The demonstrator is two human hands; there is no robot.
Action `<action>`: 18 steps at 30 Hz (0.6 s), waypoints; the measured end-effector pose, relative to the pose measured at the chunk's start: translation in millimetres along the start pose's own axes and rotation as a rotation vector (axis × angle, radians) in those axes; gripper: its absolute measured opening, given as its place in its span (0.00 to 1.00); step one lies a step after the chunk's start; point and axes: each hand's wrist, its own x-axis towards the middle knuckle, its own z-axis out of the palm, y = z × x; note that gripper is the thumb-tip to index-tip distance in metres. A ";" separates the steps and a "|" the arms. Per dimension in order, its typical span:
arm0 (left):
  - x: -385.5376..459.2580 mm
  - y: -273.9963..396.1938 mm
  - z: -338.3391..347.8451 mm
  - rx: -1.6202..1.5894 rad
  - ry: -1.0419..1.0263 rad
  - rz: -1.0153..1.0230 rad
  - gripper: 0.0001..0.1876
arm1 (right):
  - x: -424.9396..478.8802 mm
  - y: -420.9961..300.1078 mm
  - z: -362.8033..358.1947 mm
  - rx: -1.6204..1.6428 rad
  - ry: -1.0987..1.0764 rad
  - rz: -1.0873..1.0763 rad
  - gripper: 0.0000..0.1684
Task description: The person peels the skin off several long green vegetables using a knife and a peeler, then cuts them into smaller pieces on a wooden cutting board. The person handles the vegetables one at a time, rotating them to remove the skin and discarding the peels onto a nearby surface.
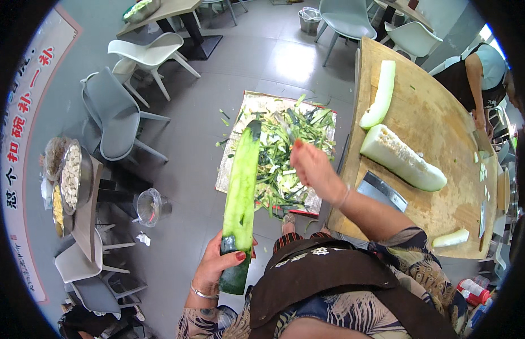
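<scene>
My left hand (218,258) grips the lower end of a long wedge of winter melon (241,182). Dark green skin remains at both ends of it, and the middle is pale green. To the right of the wedge, my right hand (315,169) is closed around a tool, probably a peeler (286,127); its blurred end points up and left, apart from the melon. Below both hands, green peelings (283,169) are heaped on a flat sheet (226,171) on the floor. Two peeled winter melon pieces (402,156) lie on the wooden board at my right.
A cleaver (382,190) rests near the close edge of the wooden board (440,127). Across it, a co-worker (470,80) bends over a blade. Left are chairs (118,118), a plastic-lined bin (152,207) and a table (86,229) bearing a bowl of white cubes (71,178).
</scene>
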 end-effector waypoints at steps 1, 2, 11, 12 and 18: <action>1.4 2.0 -0.8 -0.004 0.007 -0.014 0.28 | -6.8 6.9 7.0 -0.259 0.029 -0.280 0.17; 2.7 3.9 -1.2 -0.009 0.015 -0.028 0.28 | -13.4 5.7 8.0 -0.484 -0.078 -0.493 0.17; -7.6 -3.5 10.2 0.121 0.083 -0.014 0.29 | 19.2 0.5 -43.5 -0.662 0.267 -0.154 0.27; -5.5 -2.1 13.5 0.054 0.091 -0.039 0.30 | 11.9 2.8 -38.4 -0.560 0.209 -0.152 0.27; 4.3 6.6 12.3 -0.072 -0.139 0.061 0.33 | -6.2 -1.7 4.8 0.029 -0.024 -0.121 0.24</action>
